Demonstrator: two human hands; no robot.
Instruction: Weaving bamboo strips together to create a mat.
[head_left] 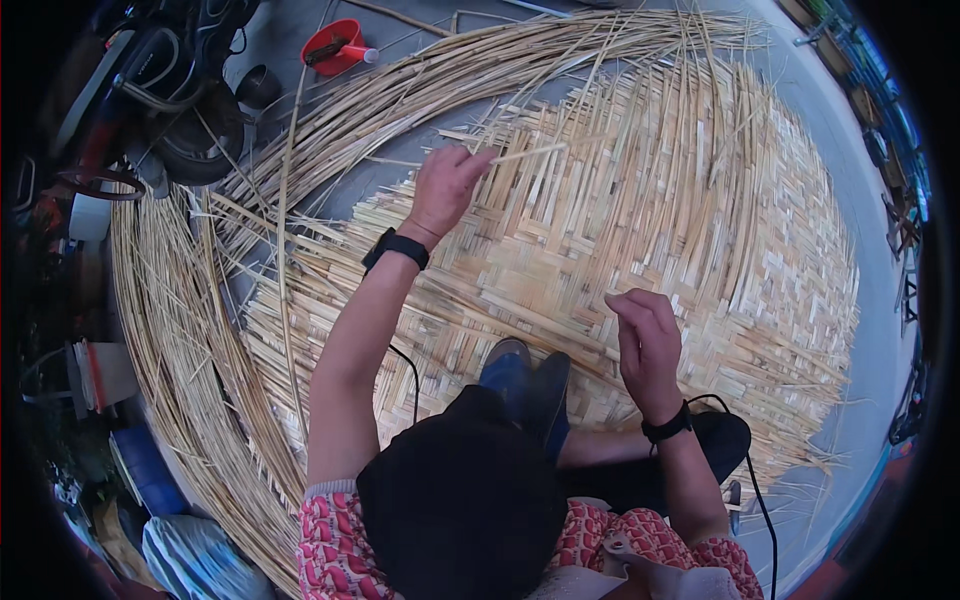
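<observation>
A large woven mat (520, 270) of pale split reed strips lies on the floor around my feet. Over its far left part, my left hand (447, 190) is closed on a thin reed strip (530, 154), whose free end points right and looks blurred. My right hand (650, 340) is raised above the middle right of the mat. Its fingers are bent and pressed together; whatever they hold, if anything, cannot be made out. Long loose strips stand out past the weave at the far side. My blue shoes (525, 385) rest on the mat.
Long bundles of reeds (430, 90) curve along the far side, and more reeds (190, 320) lie at the left. A red plastic scoop-like container (335, 50) sits at the far left, near a dark parked vehicle (180, 110). A white bucket (105, 375) stands at the left edge.
</observation>
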